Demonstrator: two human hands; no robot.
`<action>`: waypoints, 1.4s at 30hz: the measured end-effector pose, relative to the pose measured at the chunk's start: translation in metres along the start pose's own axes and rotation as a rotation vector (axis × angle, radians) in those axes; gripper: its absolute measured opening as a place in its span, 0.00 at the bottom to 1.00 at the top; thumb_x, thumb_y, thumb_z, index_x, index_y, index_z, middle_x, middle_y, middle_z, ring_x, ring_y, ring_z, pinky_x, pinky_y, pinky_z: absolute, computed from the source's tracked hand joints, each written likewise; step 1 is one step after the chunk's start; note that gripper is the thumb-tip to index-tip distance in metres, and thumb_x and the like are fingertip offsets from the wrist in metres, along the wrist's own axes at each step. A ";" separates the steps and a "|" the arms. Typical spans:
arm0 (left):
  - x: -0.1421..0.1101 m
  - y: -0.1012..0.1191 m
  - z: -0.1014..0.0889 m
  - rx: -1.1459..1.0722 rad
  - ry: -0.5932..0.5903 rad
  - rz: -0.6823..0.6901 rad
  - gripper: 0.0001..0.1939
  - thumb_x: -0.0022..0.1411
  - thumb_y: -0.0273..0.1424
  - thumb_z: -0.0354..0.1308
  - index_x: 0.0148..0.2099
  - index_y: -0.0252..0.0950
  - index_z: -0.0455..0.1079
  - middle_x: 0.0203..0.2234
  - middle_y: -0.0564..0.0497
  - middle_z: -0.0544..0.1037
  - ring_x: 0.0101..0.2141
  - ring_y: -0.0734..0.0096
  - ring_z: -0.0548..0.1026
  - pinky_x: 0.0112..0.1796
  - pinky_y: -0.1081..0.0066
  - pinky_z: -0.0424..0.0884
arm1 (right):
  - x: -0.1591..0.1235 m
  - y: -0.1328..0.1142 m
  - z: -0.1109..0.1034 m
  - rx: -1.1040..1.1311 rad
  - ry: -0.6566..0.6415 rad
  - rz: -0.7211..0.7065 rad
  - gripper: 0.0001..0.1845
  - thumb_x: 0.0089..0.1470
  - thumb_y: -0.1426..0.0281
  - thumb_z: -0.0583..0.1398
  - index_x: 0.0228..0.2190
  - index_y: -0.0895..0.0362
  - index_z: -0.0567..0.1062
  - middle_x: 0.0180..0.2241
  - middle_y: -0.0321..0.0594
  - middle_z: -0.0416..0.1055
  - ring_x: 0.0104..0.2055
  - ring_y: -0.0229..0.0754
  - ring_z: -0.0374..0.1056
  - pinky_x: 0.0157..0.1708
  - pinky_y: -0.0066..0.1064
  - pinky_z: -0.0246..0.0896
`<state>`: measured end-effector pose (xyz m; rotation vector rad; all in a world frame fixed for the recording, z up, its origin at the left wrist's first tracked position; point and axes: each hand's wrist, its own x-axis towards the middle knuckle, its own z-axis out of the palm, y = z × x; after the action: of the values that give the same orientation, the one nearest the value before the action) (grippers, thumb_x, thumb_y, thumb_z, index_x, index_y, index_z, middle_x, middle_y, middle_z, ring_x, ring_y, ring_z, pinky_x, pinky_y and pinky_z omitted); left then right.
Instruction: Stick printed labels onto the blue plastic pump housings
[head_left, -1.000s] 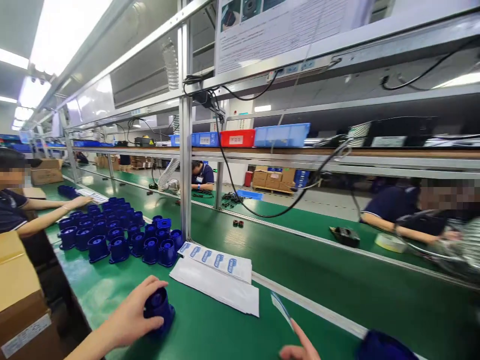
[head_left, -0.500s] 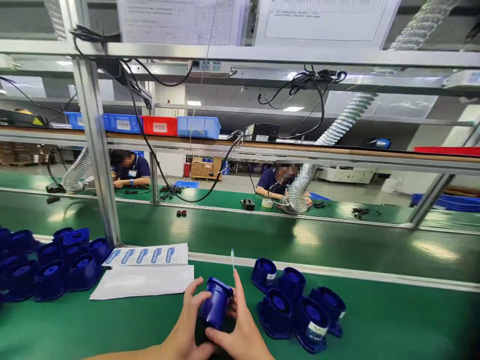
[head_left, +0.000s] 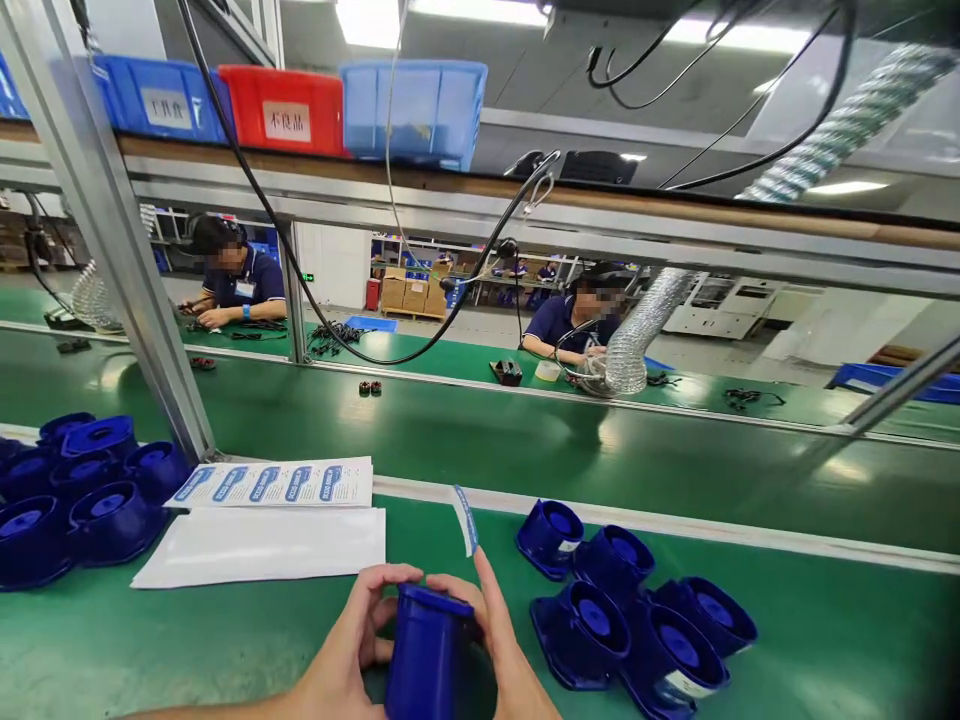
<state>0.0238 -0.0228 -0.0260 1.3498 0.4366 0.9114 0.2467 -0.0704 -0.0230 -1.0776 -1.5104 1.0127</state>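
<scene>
A blue plastic housing (head_left: 426, 650), round-bodied with a flange at its upper end, is held in front of me at the bottom of the view. My left hand (head_left: 346, 640) wraps its fingers round the left side. On the other side, my right hand (head_left: 506, 645) grips near the flange with its fingers partly hidden. Its index finger points up, and a blue-and-white sticker label (head_left: 466, 522) clings to the fingertip. Left of my hands lie a sheet of printed labels (head_left: 274, 484) and a blank white sheet (head_left: 266, 548).
Several blue housings (head_left: 592, 620) stand at right, some with white labels. More housings (head_left: 112, 515) crowd the left. A metal post (head_left: 124, 230) rises behind the sheets. Beyond the green conveyor belt (head_left: 450, 425), two co-workers (head_left: 244, 280) sit. Bins (head_left: 285, 110) rest on the shelf overhead.
My view has tipped downward. The housing has come closer and more upright between my hands. The label on my right index finger has turned from edge-on to show its printed face.
</scene>
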 end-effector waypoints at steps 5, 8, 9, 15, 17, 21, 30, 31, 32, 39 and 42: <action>0.000 -0.005 0.003 -0.040 -0.035 0.032 0.42 0.51 0.36 0.81 0.61 0.51 0.60 0.68 0.39 0.58 0.63 0.40 0.74 0.46 0.60 0.81 | 0.005 -0.024 0.002 0.214 0.049 0.095 0.66 0.54 0.41 0.70 0.76 0.45 0.39 0.59 0.53 0.73 0.57 0.61 0.76 0.58 0.53 0.69; 0.001 -0.007 0.005 -0.042 0.017 -0.025 0.45 0.47 0.33 0.83 0.59 0.53 0.59 0.69 0.41 0.59 0.60 0.44 0.77 0.45 0.62 0.81 | 0.008 -0.029 0.004 0.388 0.091 0.183 0.63 0.53 0.43 0.72 0.75 0.47 0.47 0.57 0.54 0.75 0.57 0.61 0.76 0.56 0.51 0.69; 0.001 -0.008 0.005 -0.050 0.041 -0.042 0.47 0.45 0.32 0.84 0.59 0.53 0.58 0.70 0.42 0.60 0.59 0.46 0.78 0.45 0.62 0.81 | 0.009 -0.030 0.005 0.409 0.077 0.184 0.64 0.52 0.44 0.73 0.75 0.47 0.48 0.58 0.55 0.75 0.58 0.61 0.75 0.57 0.52 0.69; 0.007 -0.010 0.006 -0.073 0.118 -0.004 0.55 0.39 0.33 0.85 0.61 0.54 0.53 0.70 0.39 0.61 0.54 0.48 0.80 0.46 0.59 0.81 | 0.012 -0.025 0.011 0.236 0.043 0.136 0.66 0.55 0.35 0.66 0.76 0.40 0.34 0.62 0.56 0.69 0.61 0.64 0.71 0.50 0.56 0.71; 0.007 -0.007 0.006 -0.055 0.129 -0.021 0.56 0.36 0.34 0.86 0.61 0.53 0.54 0.69 0.38 0.62 0.54 0.49 0.80 0.45 0.62 0.81 | 0.013 -0.022 0.009 0.213 0.080 0.089 0.68 0.54 0.34 0.65 0.76 0.41 0.32 0.64 0.58 0.66 0.62 0.64 0.70 0.50 0.56 0.72; 0.001 -0.001 0.007 0.042 0.129 0.011 0.53 0.37 0.33 0.85 0.60 0.50 0.57 0.65 0.40 0.62 0.61 0.46 0.73 0.46 0.65 0.79 | 0.013 -0.019 -0.003 0.137 0.191 0.011 0.59 0.61 0.41 0.64 0.74 0.42 0.33 0.67 0.57 0.61 0.58 0.56 0.70 0.51 0.48 0.72; -0.006 -0.013 0.016 0.451 0.151 0.209 0.43 0.46 0.25 0.76 0.60 0.51 0.62 0.58 0.45 0.65 0.56 0.51 0.74 0.49 0.62 0.76 | 0.015 -0.018 0.023 -0.211 0.251 -0.055 0.52 0.61 0.61 0.65 0.74 0.42 0.40 0.65 0.53 0.61 0.55 0.57 0.71 0.53 0.54 0.72; -0.006 -0.012 0.017 0.497 0.164 0.213 0.41 0.48 0.23 0.73 0.61 0.50 0.63 0.58 0.45 0.65 0.54 0.52 0.75 0.50 0.62 0.76 | 0.014 -0.016 0.027 -0.258 0.252 -0.062 0.53 0.60 0.63 0.66 0.74 0.43 0.40 0.66 0.53 0.60 0.57 0.58 0.70 0.54 0.55 0.72; -0.006 -0.010 0.018 0.523 0.169 0.210 0.39 0.50 0.22 0.70 0.61 0.50 0.64 0.57 0.45 0.66 0.53 0.53 0.75 0.51 0.61 0.76 | 0.013 -0.013 0.029 -0.296 0.238 -0.063 0.55 0.60 0.64 0.66 0.74 0.43 0.38 0.67 0.54 0.59 0.60 0.60 0.69 0.57 0.58 0.71; 0.005 0.015 0.004 0.463 0.249 0.031 0.39 0.51 0.22 0.70 0.62 0.48 0.59 0.59 0.45 0.66 0.59 0.52 0.70 0.54 0.60 0.76 | 0.002 0.007 -0.005 -0.492 -0.119 -0.192 0.85 0.34 0.53 0.83 0.76 0.43 0.36 0.78 0.59 0.37 0.76 0.83 0.46 0.65 0.72 0.60; 0.009 0.019 -0.003 0.377 0.288 -0.026 0.42 0.51 0.20 0.67 0.64 0.47 0.55 0.61 0.45 0.66 0.56 0.55 0.72 0.52 0.62 0.76 | 0.005 -0.016 -0.020 -0.539 0.181 -0.202 0.60 0.48 0.56 0.79 0.72 0.45 0.56 0.76 0.56 0.46 0.69 0.72 0.62 0.59 0.62 0.71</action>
<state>0.0210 -0.0150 -0.0067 1.5520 0.8802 1.0418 0.2635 -0.0677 -0.0033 -1.3108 -1.7447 0.3581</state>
